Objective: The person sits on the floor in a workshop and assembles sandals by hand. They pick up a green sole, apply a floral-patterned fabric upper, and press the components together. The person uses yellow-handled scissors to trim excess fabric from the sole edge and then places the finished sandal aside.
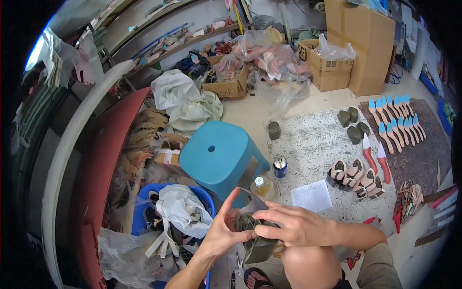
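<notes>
Between my two hands is a dark olive-green piece (260,249) with a smooth, shiny lower part; it looks like a moulded block or shoe last. My left hand (224,229) grips its left side, thumb across the front and index finger stretched upward. The fingers and thumb of my right hand (293,225) pinch its upper right edge, where thin strands or folds show. Much of the piece is covered by my fingers. Just beyond my hands stand a clear bottle of yellowish liquid (262,187) and a blue can (280,167).
A blue stool (216,149) and a blue tub of scraps (209,200) stand left. On the speckled board (308,139) lie a paper sheet (310,195), green blocks (353,135), strapped shoe parts (353,174) and red-handled knives (383,164). Blue-tipped strips (394,132) lie beyond.
</notes>
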The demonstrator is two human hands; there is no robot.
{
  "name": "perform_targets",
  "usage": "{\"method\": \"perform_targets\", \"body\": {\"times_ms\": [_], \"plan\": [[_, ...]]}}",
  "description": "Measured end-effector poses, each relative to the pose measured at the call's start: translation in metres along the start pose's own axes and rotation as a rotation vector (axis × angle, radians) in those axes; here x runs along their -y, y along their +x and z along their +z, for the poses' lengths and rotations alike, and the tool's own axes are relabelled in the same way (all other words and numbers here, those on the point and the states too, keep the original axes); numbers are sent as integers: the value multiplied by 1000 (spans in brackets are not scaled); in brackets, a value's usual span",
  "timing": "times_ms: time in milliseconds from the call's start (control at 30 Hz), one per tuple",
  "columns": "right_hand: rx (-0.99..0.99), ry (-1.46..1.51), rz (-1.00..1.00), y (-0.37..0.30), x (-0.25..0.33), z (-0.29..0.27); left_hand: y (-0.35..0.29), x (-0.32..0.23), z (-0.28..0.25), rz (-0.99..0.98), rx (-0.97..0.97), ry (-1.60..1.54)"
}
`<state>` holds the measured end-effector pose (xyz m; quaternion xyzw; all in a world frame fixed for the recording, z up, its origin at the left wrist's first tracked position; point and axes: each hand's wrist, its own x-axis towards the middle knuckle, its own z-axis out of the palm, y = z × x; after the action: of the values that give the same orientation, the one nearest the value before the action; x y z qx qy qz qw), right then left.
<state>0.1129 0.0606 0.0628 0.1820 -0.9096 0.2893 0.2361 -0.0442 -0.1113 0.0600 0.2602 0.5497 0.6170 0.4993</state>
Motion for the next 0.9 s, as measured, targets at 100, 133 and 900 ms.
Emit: {"method": "perform_targets", "body": {"times_ms": [100, 133, 900], "plan": [[62, 69, 36, -10, -9, 11, 0, 30, -4, 31, -29, -47], [85, 104, 63, -17, -13, 20, -1, 50, -6, 51, -67, -84], [-458, 1803, 1315, -107, -59, 146, -31, 196, 5, -146, -360, -455]]}}
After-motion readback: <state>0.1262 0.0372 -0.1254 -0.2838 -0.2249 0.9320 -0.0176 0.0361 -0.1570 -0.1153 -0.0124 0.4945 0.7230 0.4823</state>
